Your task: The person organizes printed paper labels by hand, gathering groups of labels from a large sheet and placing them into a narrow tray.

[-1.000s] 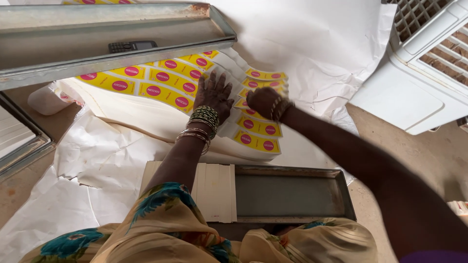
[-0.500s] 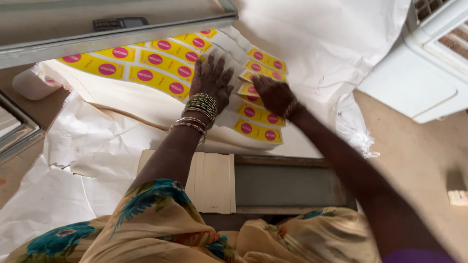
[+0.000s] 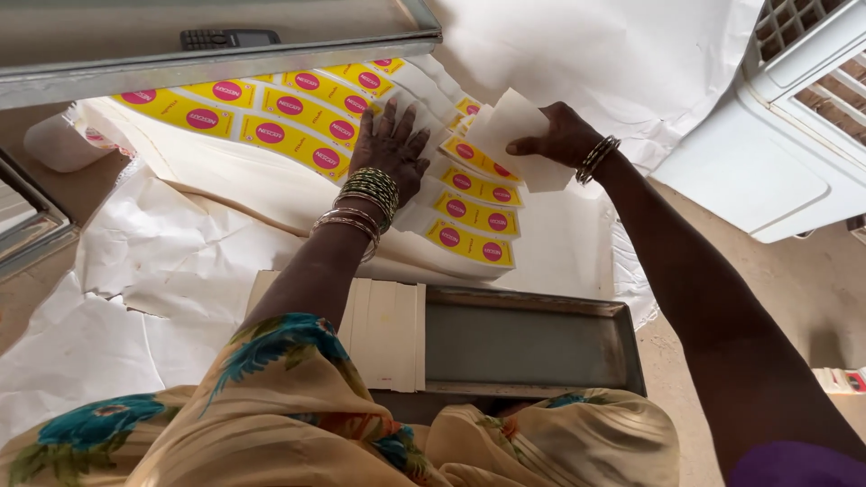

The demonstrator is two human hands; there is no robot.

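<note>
Our left hand (image 3: 394,149) lies flat, fingers spread, pressing the yellow label sheets (image 3: 298,117). Our right hand (image 3: 559,135) pinches one white paper sheet (image 3: 514,135), lifted clear above the fanned stack (image 3: 474,212). We judge most sheets remain to be separated.

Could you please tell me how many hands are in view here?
2. The left hand presses flat on the fanned yellow printed paper sheets; the right hand lifts a white paper sheet beside it.
</note>
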